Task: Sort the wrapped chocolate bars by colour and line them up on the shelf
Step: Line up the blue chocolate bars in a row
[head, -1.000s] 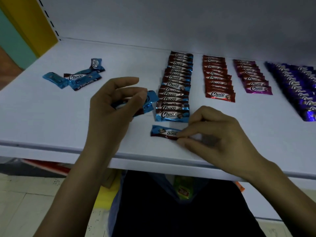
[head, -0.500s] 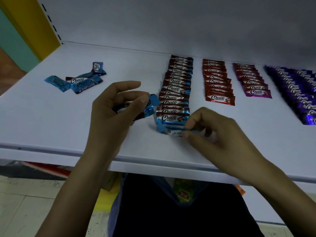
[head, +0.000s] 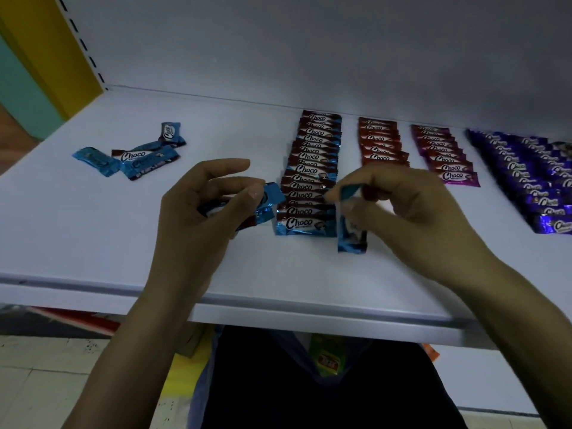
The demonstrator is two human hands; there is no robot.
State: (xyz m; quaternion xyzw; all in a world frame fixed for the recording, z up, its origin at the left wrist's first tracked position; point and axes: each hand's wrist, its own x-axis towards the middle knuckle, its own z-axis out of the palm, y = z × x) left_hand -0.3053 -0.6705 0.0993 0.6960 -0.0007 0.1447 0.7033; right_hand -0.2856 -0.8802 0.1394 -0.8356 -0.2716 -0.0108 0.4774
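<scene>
My left hand grips a blue-wrapped chocolate bar just left of the blue row on the white shelf. My right hand pinches the top end of another blue bar, which hangs nearly upright beside the front right of that row, lifted off the shelf. To the right run a red row, a magenta row and a purple row. Several loose blue bars lie at the shelf's left.
A yellow upright with slots bounds the shelf on the left, and the white back panel stands behind the rows. The shelf's front lip runs under my wrists. Below it are a tiled floor and coloured packets.
My right hand has lifted its blue bar from lying flat at the shelf's front, turned it upright and carried it to the row's right side. My left hand still holds its bar.
</scene>
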